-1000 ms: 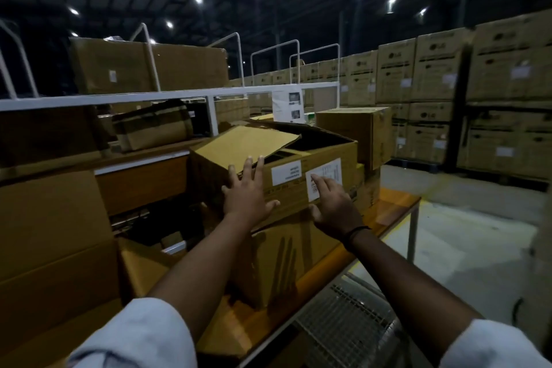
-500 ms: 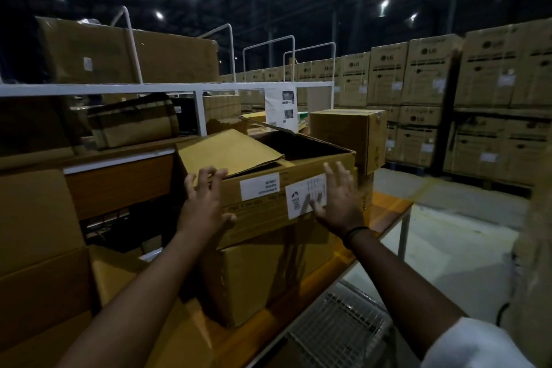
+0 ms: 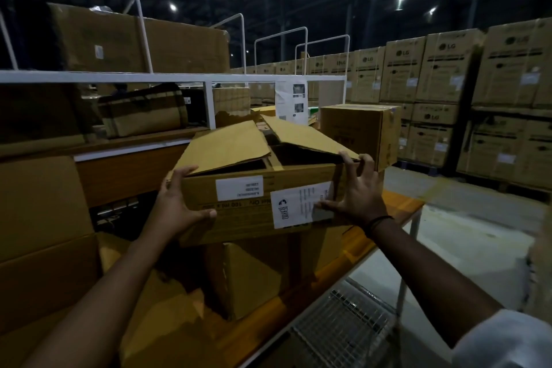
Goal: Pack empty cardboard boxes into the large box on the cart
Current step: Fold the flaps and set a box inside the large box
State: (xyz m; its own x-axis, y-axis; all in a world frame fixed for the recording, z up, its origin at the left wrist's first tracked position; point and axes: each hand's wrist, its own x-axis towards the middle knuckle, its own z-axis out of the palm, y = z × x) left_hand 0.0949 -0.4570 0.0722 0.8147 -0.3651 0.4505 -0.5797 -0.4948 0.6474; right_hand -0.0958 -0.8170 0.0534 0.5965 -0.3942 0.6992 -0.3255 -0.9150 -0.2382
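Box (image 3: 263, 197) dead centre, open-topped, top flaps (image 3: 227, 146) loose and half folded over the opening, white label (image 3: 298, 203) on the near face. It sits on or just above a second carton (image 3: 254, 278) on the orange bench (image 3: 400, 209); cannot tell if it is clear of it. Left hand (image 3: 179, 206) clamps the 9 o'clock corner, thumb on the near face, fingers round the side. Right hand (image 3: 355, 194) clamps the 3 o'clock corner, thumb across the label, fingers hooked over the top edge under a flap.

Step in hand looks like lift-off. To do it well: squeeze evenly at both corners, go straight up before swinging, keep it level so the flaps don't flop and snag. Closed carton (image 3: 355, 128) at 1 o'clock is near, so pull toward the body. Wire mesh (image 3: 343, 334) at 5 o'clock is probably the cart; large box not in view. White rack (image 3: 119, 77) at 11 o'clock, pallet stacks (image 3: 448, 75) at 2 o'clock, well apart.
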